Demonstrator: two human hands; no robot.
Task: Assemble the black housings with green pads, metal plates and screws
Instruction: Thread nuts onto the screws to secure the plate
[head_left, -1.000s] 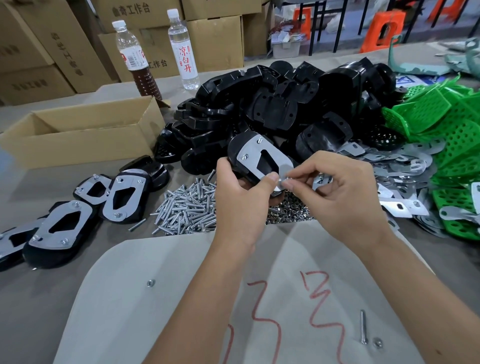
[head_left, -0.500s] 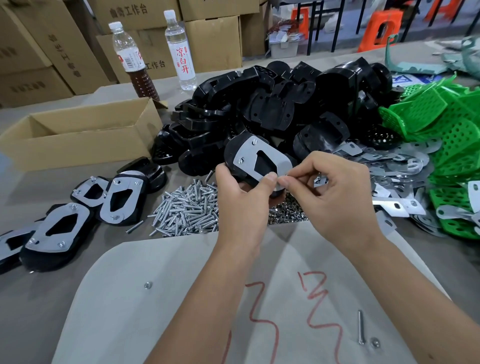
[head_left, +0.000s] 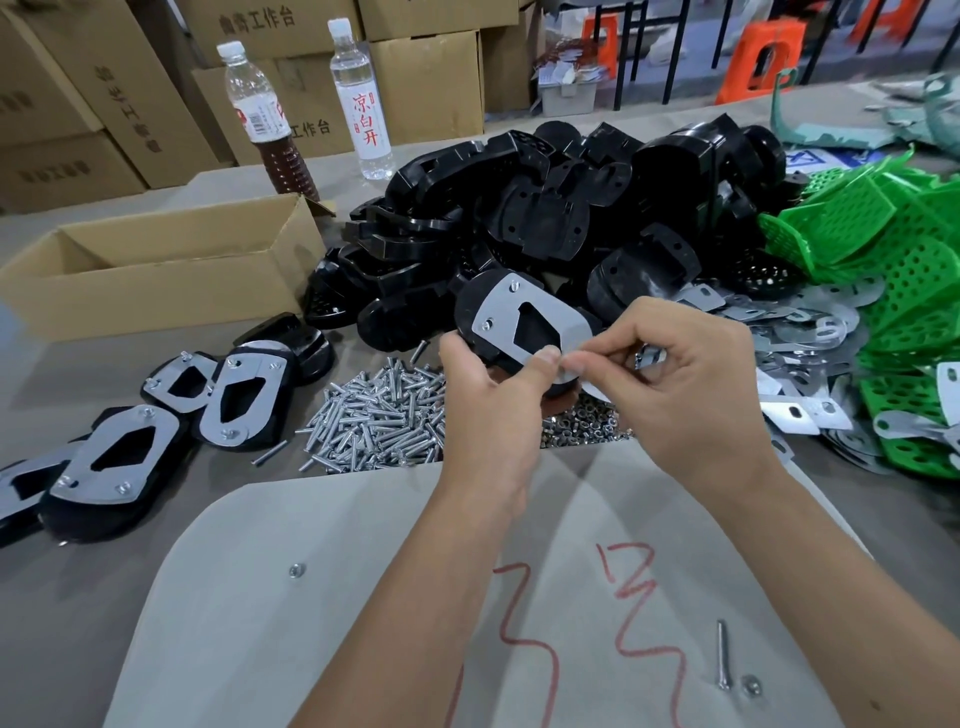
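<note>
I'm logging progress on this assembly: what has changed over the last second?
Almost nothing. The left hand still grips the black housing with its metal plate, and the right hand still pinches at the plate's near edge beside the left thumb, with only slight finger shifts. Nothing was picked up or released. The screw pile and finished units lie unmoved.

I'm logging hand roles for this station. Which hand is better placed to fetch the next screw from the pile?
Probably the right hand: it only pinches at the plate's near corner, while the left hand grips the housing, though the screw pile lies nearer the left.
</note>
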